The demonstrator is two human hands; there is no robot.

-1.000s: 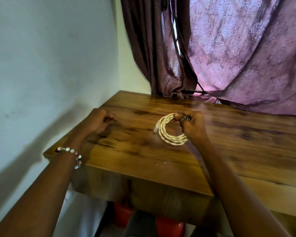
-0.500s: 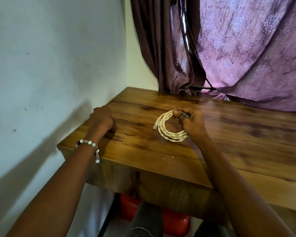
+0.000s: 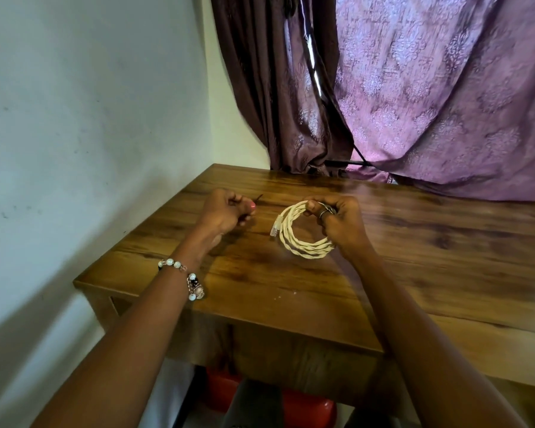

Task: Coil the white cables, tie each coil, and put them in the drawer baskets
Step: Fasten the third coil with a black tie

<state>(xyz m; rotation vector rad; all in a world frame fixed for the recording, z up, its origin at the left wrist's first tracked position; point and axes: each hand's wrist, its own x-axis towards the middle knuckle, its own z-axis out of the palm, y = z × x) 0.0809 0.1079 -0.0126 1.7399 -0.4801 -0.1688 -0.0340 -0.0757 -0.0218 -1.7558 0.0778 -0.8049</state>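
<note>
Seen from above, a person's two bare forearms reach forward over a wooden bench [image 3: 291, 282] set into the corner of a room. The right hand [image 3: 337, 220] grips a coiled white cable [image 3: 303, 245] at the far right side of its loop, fingers and thumb curled round the bundled strands, a ring on one finger. The coil hangs down and to the left from that hand, just above or touching the bench near its middle; which of the two cannot be told. A clear plug [image 3: 275, 228] sticks out at the coil's left edge. The left hand [image 3: 226, 211] is to the left of the coil and apart from it, fingers curled in, pinching a thin dark tie [image 3: 42, 197] whose tip pokes out toward the far side. A beaded bracelet [image 3: 189, 279] circles the left wrist. A pale wall [image 3: 90, 118] stands on the left, and purple patterned curtains [image 3: 445, 103] hang behind the bench. Below the near edge, something red [image 3: 306, 409] shows on the floor.
</note>
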